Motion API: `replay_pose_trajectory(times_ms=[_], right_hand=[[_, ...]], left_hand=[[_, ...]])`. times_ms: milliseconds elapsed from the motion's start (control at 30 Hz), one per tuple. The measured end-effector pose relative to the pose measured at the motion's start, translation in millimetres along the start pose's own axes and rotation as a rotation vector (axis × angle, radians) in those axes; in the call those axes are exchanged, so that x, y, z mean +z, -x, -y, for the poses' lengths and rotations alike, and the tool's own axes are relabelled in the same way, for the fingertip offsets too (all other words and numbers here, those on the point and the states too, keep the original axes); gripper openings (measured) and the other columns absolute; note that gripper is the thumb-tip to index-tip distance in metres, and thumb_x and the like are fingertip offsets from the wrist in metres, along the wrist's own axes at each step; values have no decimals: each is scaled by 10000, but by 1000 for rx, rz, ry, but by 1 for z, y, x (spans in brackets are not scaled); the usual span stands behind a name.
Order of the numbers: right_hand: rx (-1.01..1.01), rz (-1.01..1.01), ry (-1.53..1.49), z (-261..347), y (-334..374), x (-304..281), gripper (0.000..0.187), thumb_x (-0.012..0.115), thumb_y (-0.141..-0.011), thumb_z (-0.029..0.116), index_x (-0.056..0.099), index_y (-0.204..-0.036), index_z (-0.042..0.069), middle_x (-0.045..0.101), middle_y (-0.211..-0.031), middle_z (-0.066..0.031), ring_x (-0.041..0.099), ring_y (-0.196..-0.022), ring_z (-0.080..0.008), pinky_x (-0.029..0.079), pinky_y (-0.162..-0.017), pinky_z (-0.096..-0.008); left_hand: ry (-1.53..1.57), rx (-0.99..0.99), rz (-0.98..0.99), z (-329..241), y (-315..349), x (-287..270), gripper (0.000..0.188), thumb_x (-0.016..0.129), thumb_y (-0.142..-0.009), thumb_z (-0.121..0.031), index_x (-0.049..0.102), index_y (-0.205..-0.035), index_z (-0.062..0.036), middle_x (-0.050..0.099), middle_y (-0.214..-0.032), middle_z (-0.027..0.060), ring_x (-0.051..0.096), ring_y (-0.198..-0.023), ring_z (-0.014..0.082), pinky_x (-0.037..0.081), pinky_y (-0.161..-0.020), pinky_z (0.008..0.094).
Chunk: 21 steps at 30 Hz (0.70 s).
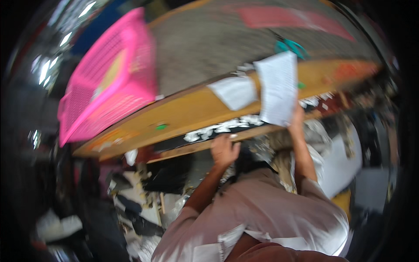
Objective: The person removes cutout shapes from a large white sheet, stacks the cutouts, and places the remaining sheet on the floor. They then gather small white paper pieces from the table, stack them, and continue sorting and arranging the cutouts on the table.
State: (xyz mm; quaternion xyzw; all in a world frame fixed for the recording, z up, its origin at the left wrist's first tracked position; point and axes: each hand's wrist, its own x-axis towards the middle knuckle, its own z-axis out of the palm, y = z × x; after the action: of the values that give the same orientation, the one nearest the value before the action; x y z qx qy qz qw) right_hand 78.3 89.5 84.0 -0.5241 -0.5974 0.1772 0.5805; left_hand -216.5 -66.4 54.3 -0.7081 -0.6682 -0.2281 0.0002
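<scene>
My right hand point(297, 116) grips the lower right edge of a white sheet of paper point(277, 87); its fingers are partly behind the sheet. The sheet stands tilted over the wooden table edge. At the near wooden rail point(183, 151) rests my left hand point(224, 151), thumb apart from the fingers, with a small white bit point(233, 136) at its fingertips. Just beyond it, a dark trough holds many white paper scraps point(222, 125). A second white piece of paper point(235, 92) lies on the yellowish wooden edge point(183, 107), left of the held sheet. Motion blurs the picture.
A pink plastic basket point(146, 74) stands at the left on the grey tabletop point(196, 43). Teal-handled scissors point(291, 47) lie behind the held sheet. A reddish flat strip point(292, 18) is farther back. Below right are clear plastic bags point(317, 133) and a white panel point(342, 163).
</scene>
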Motion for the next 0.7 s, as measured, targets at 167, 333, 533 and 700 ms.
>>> replay_pose_trajectory(times_ms=[167,333,533,700], right_hand=[[195,261,117,52,63,13,366,582,-1046,304,716,-1198,-1,729,-1142,-237,701,-1099,-364,515,-997,-451],[-155,548,290,77,109,5,218,685,-964,265,773,-948,65,718,-935,-148,674,-943,-367,464,-894,-485],[-186,566,364,51,152,20,204,677,-962,248,755,-947,60,691,-931,-138,640,-948,-369,457,-868,-498],[-166,536,400,-6,180,15,186,691,-944,239,771,-958,71,737,-975,-152,670,-943,-376,500,-898,-492]], left_hand=[[163,155,-156,-9,-3,-55,395,771,-833,-293,661,-1153,-89,599,-1121,113,555,-1099,349,433,-937,483],[184,32,-90,-25,17,-52,359,776,-826,-235,667,-1141,-100,585,-1088,107,552,-1094,330,432,-929,467],[188,-56,-106,-4,47,-22,277,755,-870,-297,723,-1052,-91,580,-1021,105,553,-1043,337,445,-909,479],[133,-79,49,-5,60,41,237,748,-861,-269,721,-1013,-90,610,-996,141,558,-1011,365,462,-869,505]])
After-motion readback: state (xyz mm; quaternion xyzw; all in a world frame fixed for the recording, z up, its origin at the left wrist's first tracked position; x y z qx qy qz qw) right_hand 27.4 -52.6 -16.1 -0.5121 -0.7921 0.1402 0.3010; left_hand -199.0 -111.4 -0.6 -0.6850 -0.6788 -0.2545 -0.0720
